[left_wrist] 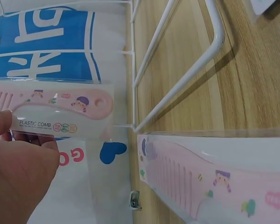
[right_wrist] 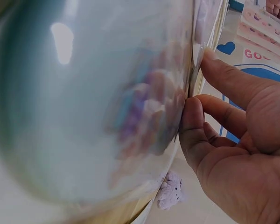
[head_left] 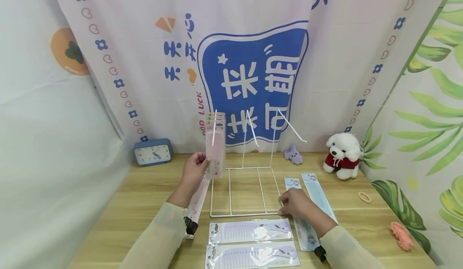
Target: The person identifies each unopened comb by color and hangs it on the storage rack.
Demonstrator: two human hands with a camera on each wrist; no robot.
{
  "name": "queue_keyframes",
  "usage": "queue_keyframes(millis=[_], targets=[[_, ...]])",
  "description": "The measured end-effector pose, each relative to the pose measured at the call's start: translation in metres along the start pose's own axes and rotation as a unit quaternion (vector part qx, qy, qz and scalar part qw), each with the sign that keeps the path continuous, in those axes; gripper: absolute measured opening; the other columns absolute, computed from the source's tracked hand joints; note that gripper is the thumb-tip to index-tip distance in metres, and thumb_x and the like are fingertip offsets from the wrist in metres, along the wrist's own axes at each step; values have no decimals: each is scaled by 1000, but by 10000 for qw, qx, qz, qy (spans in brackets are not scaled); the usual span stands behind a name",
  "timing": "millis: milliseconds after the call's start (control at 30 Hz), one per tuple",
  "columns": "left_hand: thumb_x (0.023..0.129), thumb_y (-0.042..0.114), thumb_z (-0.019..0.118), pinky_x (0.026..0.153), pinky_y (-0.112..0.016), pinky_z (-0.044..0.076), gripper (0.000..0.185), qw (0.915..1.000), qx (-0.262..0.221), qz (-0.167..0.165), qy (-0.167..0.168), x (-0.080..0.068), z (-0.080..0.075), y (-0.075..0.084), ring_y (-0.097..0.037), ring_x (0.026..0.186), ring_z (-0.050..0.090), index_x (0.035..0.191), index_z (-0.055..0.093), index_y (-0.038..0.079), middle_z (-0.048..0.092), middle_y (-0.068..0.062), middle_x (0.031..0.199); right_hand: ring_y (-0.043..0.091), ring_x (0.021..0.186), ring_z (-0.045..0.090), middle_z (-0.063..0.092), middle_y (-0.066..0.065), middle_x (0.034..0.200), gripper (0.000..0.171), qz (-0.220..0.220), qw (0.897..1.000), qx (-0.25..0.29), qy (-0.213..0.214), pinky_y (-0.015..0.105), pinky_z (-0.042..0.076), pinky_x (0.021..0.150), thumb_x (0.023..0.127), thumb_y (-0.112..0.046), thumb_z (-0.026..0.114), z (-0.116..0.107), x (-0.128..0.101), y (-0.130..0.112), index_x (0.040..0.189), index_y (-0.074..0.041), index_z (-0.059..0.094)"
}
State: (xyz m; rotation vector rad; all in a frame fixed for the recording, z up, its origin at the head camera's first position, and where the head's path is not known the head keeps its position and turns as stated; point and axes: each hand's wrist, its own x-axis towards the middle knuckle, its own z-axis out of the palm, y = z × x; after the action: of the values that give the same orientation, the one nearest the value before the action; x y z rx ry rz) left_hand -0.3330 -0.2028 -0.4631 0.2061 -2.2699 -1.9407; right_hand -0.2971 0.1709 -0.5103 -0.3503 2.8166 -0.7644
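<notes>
A white wire display rack [head_left: 247, 213] with three hooks stands on the table. Several packaged pink combs [head_left: 216, 140] hang from its left hook. My left hand [head_left: 193, 172] pinches the lower part of a pink comb's pack between thumb and fingers; in the left wrist view the pack reads "PLASTIC COMB". Another packaged pink comb [left_wrist: 214, 182] lies on the table, partly under my left forearm. My right hand [head_left: 298, 204] grips the rack's front right corner, fingers curled by the side bar. Packaged blue combs [head_left: 318, 194] lie beneath and beside that hand.
Two packaged purple combs [head_left: 253, 231] lie before the rack. A blue clock [head_left: 153, 152] stands back left. A purple plush toy [head_left: 293, 155] and white plush dog [head_left: 341, 156] sit back right. A beige ring [head_left: 364, 197] and pink item [head_left: 401, 236] lie at right.
</notes>
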Motion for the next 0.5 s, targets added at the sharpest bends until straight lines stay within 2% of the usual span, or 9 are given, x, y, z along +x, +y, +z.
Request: queue_keyframes(millis=[200, 333, 433, 500], targets=[[109, 12, 65, 119, -47, 53, 25, 9999, -126, -79, 54, 1, -1, 2, -31, 128, 63, 132, 62, 3, 64, -17, 133, 15, 72, 52, 57, 0, 73, 21, -51, 9999, -81, 40, 30, 41, 66, 84, -16, 96, 0, 1, -1, 93, -14, 77], [108, 9, 66, 118, -44, 53, 26, 9998, -141, 8, 143, -2, -5, 0, -30, 128, 62, 131, 62, 1, 64, -19, 135, 15, 71, 52, 57, 0, 72, 21, -72, 9999, -51, 54, 30, 41, 65, 84, -15, 96, 0, 1, 0, 91, -13, 77], [105, 9, 69, 117, -47, 54, 28, 9987, 428, 81, 265, -10, -14, -5, -34, 127, 63, 131, 62, -1, 66, -21, 134, 15, 70, 51, 56, -1, 72, 21, -126, 9999, -33, 46, 30, 40, 65, 84, -15, 96, 0, 0, 1, 89, -14, 76], [104, 12, 71, 112, -49, 56, 32, 9920, 1235, 92, 224, -18, -23, -11, -35, 122, 64, 131, 61, -3, 67, -22, 129, 14, 67, 49, 53, -2, 69, 22, -162, 9999, -25, 15, 28, 38, 63, 85, -15, 95, -1, 0, 1, 84, -14, 73]])
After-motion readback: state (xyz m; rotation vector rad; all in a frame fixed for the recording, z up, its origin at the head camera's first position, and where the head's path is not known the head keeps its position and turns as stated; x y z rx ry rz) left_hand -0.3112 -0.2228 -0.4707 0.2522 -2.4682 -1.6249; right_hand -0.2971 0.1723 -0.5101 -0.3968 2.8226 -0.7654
